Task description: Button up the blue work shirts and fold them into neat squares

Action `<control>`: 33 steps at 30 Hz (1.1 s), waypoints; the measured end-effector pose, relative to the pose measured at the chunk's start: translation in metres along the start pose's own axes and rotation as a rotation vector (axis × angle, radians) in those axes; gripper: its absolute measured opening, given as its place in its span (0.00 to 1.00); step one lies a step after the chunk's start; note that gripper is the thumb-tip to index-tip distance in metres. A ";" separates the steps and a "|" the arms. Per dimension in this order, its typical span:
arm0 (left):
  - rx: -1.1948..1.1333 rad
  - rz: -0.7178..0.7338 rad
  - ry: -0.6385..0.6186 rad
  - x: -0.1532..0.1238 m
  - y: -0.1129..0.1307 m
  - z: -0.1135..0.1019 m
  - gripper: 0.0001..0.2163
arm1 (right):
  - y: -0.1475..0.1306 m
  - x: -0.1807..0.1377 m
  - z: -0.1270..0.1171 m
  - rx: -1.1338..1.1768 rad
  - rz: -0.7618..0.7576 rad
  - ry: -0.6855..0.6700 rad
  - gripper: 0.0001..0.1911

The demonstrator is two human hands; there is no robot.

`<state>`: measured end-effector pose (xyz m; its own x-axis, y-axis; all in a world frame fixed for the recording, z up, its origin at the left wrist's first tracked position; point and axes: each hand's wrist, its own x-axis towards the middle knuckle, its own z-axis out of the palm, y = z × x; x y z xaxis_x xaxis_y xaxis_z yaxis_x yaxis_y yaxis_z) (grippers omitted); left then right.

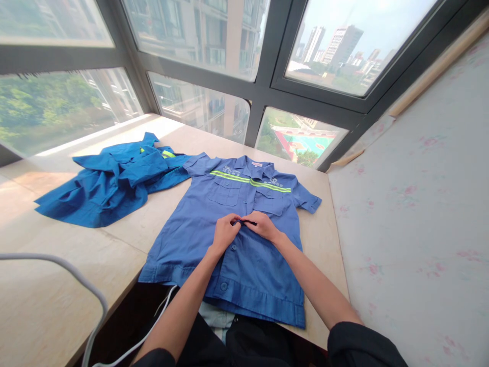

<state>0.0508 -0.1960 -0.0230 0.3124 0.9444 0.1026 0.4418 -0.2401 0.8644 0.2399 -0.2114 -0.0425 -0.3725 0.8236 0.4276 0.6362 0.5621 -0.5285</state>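
A blue short-sleeved work shirt (198,239) with a yellow reflective stripe lies flat, front up, on the stone window ledge (46,300). Its hem hangs over the ledge's near edge. My left hand (224,233) and my right hand (262,225) meet at the middle of the shirt's button placket, just below the chest pockets. Both hands pinch the placket fabric with closed fingers. A button shows just below my left hand.
A second, darker blue shirt (110,186) lies crumpled on the ledge to the left. A white cable (82,283) curves over the ledge's near left part. Large windows (214,30) stand behind, and a pale floral wall (420,214) closes off the right side.
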 end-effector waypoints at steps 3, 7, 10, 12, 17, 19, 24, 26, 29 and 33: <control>-0.033 0.009 -0.022 0.001 -0.004 -0.001 0.11 | -0.001 -0.003 0.005 -0.045 -0.033 0.054 0.12; -0.099 -0.050 -0.050 0.005 -0.008 -0.001 0.11 | -0.002 -0.004 0.007 -0.067 -0.033 0.077 0.11; -0.125 -0.079 -0.052 0.005 -0.008 -0.001 0.14 | -0.002 -0.004 0.007 -0.092 -0.040 0.069 0.11; -0.125 -0.061 -0.043 0.004 -0.008 0.000 0.15 | -0.002 -0.005 0.007 -0.110 -0.048 0.064 0.11; -0.076 -0.006 -0.027 -0.002 -0.008 0.000 0.09 | -0.004 -0.005 0.006 -0.126 -0.076 0.062 0.13; -0.052 0.008 -0.027 -0.004 -0.008 0.000 0.10 | -0.005 -0.005 0.006 -0.128 -0.071 0.056 0.14; -0.015 0.045 -0.048 -0.003 -0.010 -0.002 0.10 | -0.005 -0.005 0.007 -0.127 -0.063 0.062 0.14; -0.013 0.050 -0.052 -0.002 -0.011 -0.002 0.10 | -0.005 -0.005 0.008 -0.127 -0.060 0.071 0.13; -0.012 0.057 -0.049 -0.002 -0.011 -0.002 0.10 | -0.005 -0.005 0.008 -0.122 -0.049 0.066 0.13; -0.012 0.056 -0.052 -0.003 -0.010 -0.003 0.11 | -0.006 -0.003 0.007 -0.093 -0.031 0.056 0.13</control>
<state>0.0431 -0.1956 -0.0302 0.3801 0.9163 0.1258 0.4122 -0.2896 0.8638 0.2328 -0.2168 -0.0460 -0.3564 0.7992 0.4840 0.6860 0.5755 -0.4452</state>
